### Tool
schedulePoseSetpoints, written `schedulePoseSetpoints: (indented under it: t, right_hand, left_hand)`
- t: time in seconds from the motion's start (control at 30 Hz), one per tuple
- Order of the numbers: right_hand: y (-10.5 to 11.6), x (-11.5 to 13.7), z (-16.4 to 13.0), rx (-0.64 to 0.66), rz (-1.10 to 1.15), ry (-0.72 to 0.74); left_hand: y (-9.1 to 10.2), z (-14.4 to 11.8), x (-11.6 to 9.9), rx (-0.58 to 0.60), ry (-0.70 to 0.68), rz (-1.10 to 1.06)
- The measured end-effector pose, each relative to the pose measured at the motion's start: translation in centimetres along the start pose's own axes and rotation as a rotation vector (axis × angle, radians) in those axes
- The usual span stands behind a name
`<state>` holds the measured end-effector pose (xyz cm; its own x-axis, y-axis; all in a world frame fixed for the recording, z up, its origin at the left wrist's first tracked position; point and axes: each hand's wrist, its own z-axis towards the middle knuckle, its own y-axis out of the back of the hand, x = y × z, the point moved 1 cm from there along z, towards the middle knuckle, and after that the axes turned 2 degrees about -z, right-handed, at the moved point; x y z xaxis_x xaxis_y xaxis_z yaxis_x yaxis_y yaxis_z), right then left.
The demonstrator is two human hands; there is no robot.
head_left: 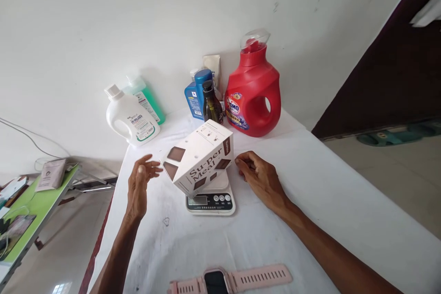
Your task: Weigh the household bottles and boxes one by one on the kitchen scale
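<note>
Head view: the left hand (139,183) was held with fingers spread, empty, just left of the tilted white carton (199,160), which was perched on the kitchen scale (212,197). Just right of it, the right hand (259,175) was loosely curled on the table (310,202), holding nothing. Ungripped and tilted, the carton could be judged likely to topple off.

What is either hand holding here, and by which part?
Nothing is held. The white box sits tilted on the kitchen scale. The left hand is open just beside the box; the right hand rests loosely curled on the table, apart from it.
</note>
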<state>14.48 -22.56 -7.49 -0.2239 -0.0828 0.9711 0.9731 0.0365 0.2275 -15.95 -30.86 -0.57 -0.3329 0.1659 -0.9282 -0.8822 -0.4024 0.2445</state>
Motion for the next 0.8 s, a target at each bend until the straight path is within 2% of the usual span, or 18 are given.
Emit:
schedulePoseSetpoints:
  t: [0.13, 0.27, 0.6, 0.8]
  right_hand:
    - [-0.1, -0.2, 0.1, 0.008, 0.01, 0.006]
    - [-0.1, -0.1, 0.1, 0.012, 0.01, 0.001]
    - [-0.1, 0.1, 0.2, 0.013, 0.009, -0.003]
    - [-0.1, 0.2, 0.1, 0.005, 0.003, 0.003]
  left_hand:
    - [0.8, -0.2, 4.3, -0.041, 0.17, 0.271]
    - [1.1, -0.5, 6.5, -0.031, 0.217, 0.307]
    - [1.3, -0.4, 7.1, -0.01, 0.232, 0.334]
    - [1.2, -0.5, 5.9, -0.019, 0.168, 0.332]
